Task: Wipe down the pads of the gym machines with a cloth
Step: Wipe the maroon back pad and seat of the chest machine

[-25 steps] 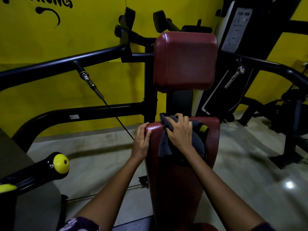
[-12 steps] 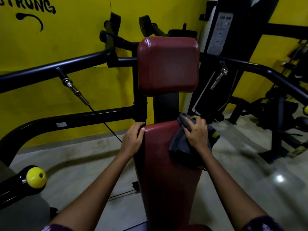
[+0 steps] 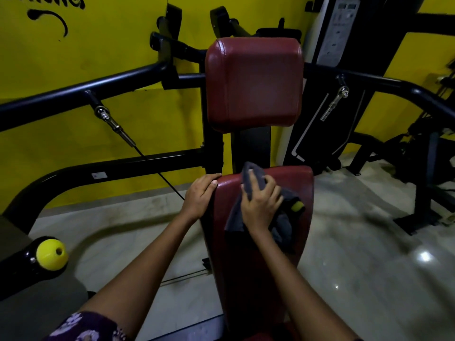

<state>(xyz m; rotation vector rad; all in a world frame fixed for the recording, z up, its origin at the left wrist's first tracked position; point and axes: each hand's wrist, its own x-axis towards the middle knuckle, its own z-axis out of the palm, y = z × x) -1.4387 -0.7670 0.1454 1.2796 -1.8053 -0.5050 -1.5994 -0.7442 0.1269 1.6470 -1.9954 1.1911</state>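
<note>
I am looking down at a black gym machine frame (image 3: 103,168) standing against a yellow wall (image 3: 86,57). Two dark red pads are facing me: an upper pad (image 3: 253,84) and, nearer me, a long lower pad (image 3: 261,279).

My left hand (image 3: 200,196) is resting on the lower pad's top left corner, fingers relaxed and gripping nothing, steadying it.

My right hand (image 3: 262,205) is pressing a dark grey cloth (image 3: 283,225) flat against the upper part of the lower pad, fingers curled into its folds. A small yellow patch on the cloth, possibly a label, is too blurred to name.

To wipe well, I am judging that firm, overlapping strokes should be running edge to edge, then down the pad's length. The upper pad is probably needing its turn afterwards, seams and corners included.
</note>
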